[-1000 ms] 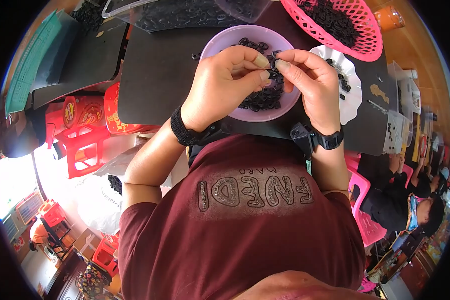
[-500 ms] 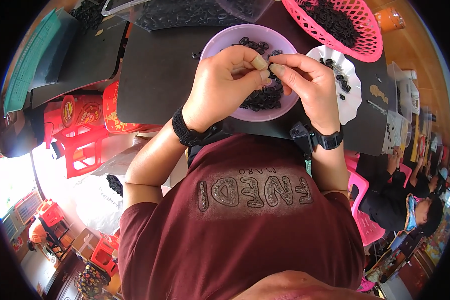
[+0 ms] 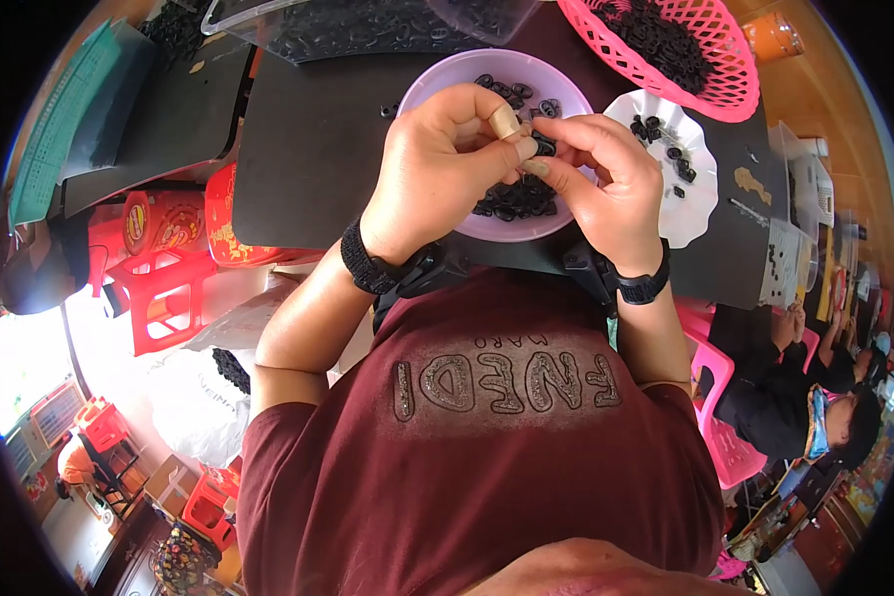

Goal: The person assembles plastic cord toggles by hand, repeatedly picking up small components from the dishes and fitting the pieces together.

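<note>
My left hand [image 3: 432, 164] and my right hand [image 3: 616, 184] meet over a pale purple bowl [image 3: 502, 230]. Small black ring-like parts [image 3: 512, 204] lie heaped in the bowl. Thumb and forefinger of each hand are pinched together, fingertips almost touching. Whatever sits between them is tiny and mostly covered by the fingers, so I cannot make it out. Tape or a pale cover wraps the left forefinger's tip. Beside my right hand lies a white scalloped plate [image 3: 700, 194] with several small black pieces [image 3: 680, 164] on it.
A pink lattice basket [image 3: 740, 84] of black parts stands at the far right. At the back, a clear plastic box [image 3: 368, 35] holds more of them. The dark table [image 3: 308, 159] runs under everything. Red stools [image 3: 164, 298] stand left; a person [image 3: 785, 407] sits at right.
My right hand has turned slightly and its wrist has shifted a little left. Its thumb has come lower, and the fingertips of both hands remain together over the bowl.
</note>
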Demonstrator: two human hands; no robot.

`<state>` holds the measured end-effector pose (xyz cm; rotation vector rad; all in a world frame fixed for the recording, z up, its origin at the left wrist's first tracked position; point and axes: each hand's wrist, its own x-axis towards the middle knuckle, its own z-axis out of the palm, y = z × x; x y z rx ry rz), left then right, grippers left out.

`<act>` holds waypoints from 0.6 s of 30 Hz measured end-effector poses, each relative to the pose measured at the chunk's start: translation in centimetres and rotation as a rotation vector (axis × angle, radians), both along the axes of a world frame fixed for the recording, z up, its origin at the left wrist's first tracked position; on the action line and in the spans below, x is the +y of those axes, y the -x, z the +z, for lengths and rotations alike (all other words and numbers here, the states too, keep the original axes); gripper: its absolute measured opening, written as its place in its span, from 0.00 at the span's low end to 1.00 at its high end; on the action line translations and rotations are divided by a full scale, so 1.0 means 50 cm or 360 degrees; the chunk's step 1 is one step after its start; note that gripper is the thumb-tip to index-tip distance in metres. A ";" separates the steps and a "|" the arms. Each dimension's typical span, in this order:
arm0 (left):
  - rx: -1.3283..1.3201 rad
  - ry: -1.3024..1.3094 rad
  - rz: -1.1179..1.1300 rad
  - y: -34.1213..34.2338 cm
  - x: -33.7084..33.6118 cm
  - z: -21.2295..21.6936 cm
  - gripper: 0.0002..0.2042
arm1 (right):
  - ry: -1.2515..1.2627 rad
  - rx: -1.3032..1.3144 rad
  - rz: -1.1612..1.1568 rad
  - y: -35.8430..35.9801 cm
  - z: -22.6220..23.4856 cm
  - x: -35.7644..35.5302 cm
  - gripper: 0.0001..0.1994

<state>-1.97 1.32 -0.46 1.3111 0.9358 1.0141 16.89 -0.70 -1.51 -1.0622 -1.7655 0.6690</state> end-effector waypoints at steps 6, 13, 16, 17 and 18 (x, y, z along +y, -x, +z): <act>-0.0006 0.0077 -0.0029 -0.001 -0.002 0.002 0.08 | -0.0014 -0.0043 -0.0018 0.000 0.002 -0.006 0.16; -0.0043 0.0126 -0.0043 -0.002 -0.011 -0.017 0.07 | 0.0014 -0.0063 -0.0016 0.002 -0.004 -0.011 0.13; -0.0017 0.0138 -0.0057 -0.002 -0.012 -0.024 0.07 | 0.0038 -0.0040 -0.0018 0.001 -0.013 -0.015 0.12; -0.0017 0.0157 -0.0059 -0.002 -0.012 -0.026 0.07 | 0.0041 -0.0058 -0.0020 0.001 -0.016 -0.016 0.12; -0.0017 0.0177 -0.0061 -0.003 -0.013 -0.028 0.07 | 0.0045 -0.0076 -0.0023 0.001 -0.018 -0.018 0.12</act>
